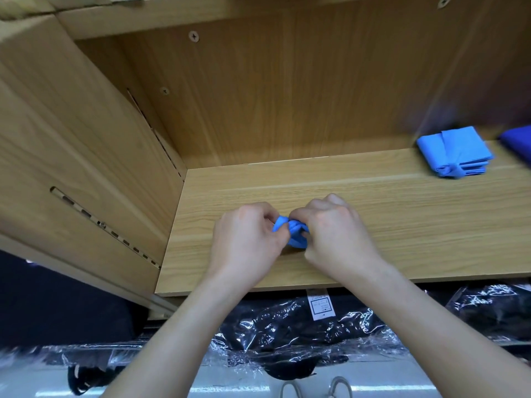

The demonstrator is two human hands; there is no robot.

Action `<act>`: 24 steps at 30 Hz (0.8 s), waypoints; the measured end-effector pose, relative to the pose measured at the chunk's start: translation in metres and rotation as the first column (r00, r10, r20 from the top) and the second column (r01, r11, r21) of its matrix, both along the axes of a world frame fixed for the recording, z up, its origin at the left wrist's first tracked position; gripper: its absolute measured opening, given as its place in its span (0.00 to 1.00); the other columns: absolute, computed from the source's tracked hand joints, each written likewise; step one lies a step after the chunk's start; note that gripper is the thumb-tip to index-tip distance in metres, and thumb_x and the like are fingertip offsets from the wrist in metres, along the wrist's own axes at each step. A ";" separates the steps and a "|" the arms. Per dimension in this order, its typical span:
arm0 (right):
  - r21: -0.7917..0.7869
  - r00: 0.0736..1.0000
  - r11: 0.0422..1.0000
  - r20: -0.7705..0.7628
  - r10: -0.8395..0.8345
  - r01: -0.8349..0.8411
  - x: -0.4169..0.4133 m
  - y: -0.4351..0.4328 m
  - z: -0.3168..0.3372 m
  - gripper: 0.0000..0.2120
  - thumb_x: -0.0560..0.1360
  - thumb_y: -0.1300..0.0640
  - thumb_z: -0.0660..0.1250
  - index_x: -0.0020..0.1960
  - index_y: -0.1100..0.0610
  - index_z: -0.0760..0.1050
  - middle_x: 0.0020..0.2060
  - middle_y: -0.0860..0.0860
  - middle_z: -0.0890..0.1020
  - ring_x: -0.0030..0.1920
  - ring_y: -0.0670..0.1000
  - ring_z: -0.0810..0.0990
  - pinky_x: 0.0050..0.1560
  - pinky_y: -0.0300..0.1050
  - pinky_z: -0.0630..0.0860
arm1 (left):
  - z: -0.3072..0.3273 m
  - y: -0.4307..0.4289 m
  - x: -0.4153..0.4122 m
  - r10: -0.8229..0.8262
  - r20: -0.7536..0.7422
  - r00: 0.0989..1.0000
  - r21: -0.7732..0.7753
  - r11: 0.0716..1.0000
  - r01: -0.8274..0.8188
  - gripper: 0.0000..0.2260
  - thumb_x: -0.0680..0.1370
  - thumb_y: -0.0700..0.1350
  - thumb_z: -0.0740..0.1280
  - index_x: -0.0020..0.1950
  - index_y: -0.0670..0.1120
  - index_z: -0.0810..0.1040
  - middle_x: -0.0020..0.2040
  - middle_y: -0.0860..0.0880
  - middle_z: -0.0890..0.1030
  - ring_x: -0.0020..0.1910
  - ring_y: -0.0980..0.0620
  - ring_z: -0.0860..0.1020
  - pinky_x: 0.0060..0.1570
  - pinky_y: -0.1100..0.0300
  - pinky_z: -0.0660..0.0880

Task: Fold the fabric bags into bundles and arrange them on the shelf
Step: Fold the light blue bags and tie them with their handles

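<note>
Fingers (pixel 265 216) around bunched blue bag (pixel 293 231)

Both hands meet over the wooden shelf (pixel 402 214) — the left hand (pixel 247 239) and right hand (pixel 334 234) pinch a small blue fabric bag (pixel 290 229) between them. A folded blue bundle (pixel 454 152) lies well apart, far right — dark plastic-wrapped packages (pixel 301 334) below.

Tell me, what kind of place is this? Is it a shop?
Probably a shop or stockroom. A wooden shelf holds a folded blue bundle, and black goods wrapped in clear plastic with a white label lie below it. The left hand and right hand grip another blue bag.
</note>
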State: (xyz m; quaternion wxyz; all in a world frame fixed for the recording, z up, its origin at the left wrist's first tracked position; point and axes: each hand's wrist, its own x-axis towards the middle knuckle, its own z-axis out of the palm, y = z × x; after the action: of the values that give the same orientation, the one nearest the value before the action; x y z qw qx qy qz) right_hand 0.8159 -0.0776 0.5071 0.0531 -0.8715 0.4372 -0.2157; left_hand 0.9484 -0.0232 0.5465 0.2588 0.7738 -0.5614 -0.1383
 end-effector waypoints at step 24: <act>-0.291 0.982 0.945 0.067 0.175 -0.148 -0.003 0.002 -0.010 0.21 0.62 0.63 0.56 0.49 0.57 0.80 0.37 0.51 0.78 0.34 0.57 0.78 0.24 0.45 0.73 | 0.004 -0.006 0.007 0.102 -0.386 0.917 -0.033 0.992 -0.124 0.07 0.72 0.41 0.72 0.35 0.51 0.81 0.27 0.53 0.80 0.31 0.49 0.79 0.40 0.54 0.79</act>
State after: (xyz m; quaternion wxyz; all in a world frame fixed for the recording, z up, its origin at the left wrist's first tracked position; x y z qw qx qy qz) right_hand 0.8128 -0.0752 0.4975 -0.0352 -0.8921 0.3257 -0.3112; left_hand 0.9555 -0.0290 0.5500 0.3929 0.7552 -0.4582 -0.2558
